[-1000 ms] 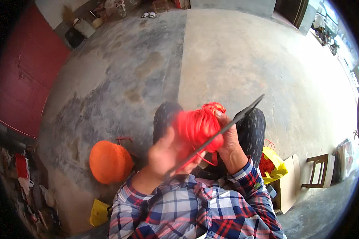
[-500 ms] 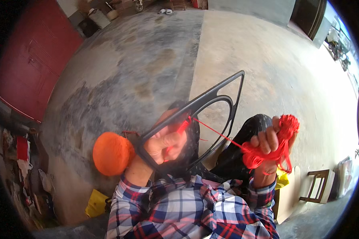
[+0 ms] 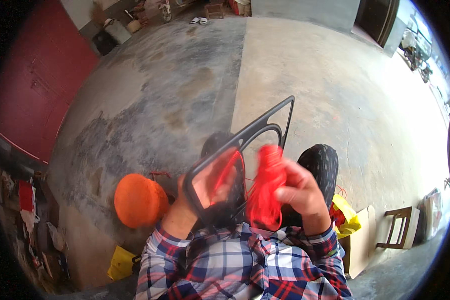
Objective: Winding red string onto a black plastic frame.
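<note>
My left hand grips a flat black frame with a triangular upper opening and a curved inner ring; it is tilted above my lap. Red cord wraps one of its bars beside my left fingers, which are partly blurred behind the frame. My right hand is closed around a thick skein of red cord, smeared by motion, close to the frame's right side. Whether the skein touches the frame I cannot tell.
A round orange cushion-like object is left of my left forearm. Yellow bags lie low on both sides. At right are a cardboard sheet and a small wooden stool. White slippers lie far off near a red door.
My right hand has brought the red skein leftward from the far right to the frame. The taut cord between them no longer shows. The frame has shifted slightly left and down.
</note>
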A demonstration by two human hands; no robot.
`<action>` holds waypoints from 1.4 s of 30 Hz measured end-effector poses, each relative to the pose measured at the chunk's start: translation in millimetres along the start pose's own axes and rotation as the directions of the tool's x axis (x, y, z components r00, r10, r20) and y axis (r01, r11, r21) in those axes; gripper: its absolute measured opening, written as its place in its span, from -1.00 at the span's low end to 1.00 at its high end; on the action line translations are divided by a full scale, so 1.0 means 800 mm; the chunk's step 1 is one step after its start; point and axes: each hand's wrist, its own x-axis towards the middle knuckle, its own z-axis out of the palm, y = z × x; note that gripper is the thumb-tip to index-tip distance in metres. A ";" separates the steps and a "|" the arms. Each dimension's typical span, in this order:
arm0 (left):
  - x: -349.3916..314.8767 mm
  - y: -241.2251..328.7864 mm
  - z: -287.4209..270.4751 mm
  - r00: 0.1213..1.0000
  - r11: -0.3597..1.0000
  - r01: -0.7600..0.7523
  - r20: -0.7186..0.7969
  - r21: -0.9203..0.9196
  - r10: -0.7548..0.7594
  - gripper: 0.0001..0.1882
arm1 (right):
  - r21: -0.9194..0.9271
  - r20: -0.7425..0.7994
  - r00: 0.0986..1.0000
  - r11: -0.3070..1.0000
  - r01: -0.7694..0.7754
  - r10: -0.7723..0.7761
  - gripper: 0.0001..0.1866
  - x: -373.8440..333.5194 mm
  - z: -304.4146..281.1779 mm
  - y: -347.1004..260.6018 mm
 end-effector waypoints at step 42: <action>0.004 0.021 -0.022 0.997 0.975 -0.060 0.052 0.214 0.050 -0.42 | 0.562 -0.125 0.965 0.785 0.261 -0.231 -0.54 -0.021 -0.002 0.001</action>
